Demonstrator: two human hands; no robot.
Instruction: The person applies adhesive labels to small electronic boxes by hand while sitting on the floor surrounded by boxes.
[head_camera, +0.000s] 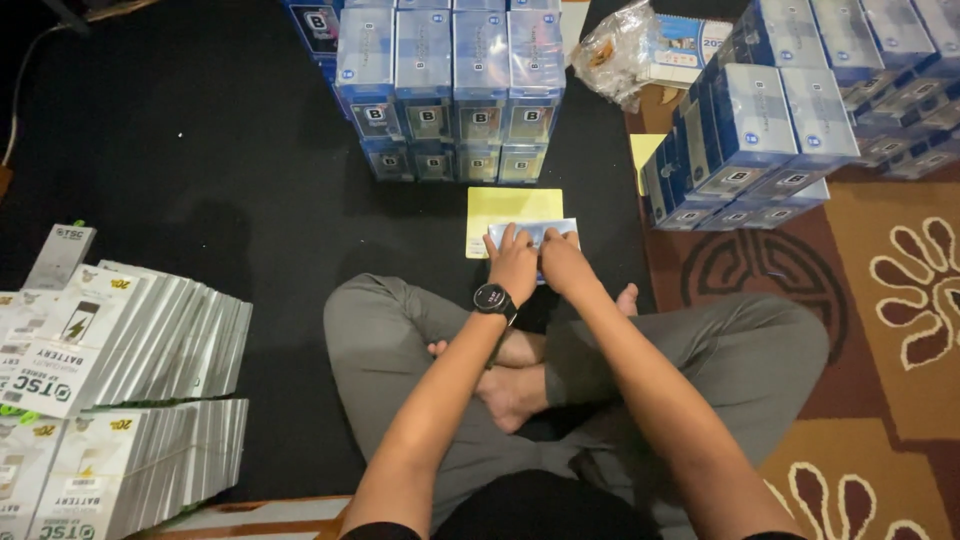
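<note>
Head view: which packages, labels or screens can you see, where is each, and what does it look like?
Small pack: under both hands, pale blue, flat, lying on a yellow sheet.
Centre stack: ahead, clear blue boxes in rows.
Right stack: on the patterned rug, blue and white boxes, leaning.
White packs: left, rows on edge, with yellow and green marks.
Watch: left wrist, round dark screen.
Plastic bag: top, crumpled, clear.

Both arms outstretched, left hand (514, 262), right hand (560, 260) side by side, fingers curled

One head-worn camera looks steeply down, near the crossed legs (560, 370).
</note>
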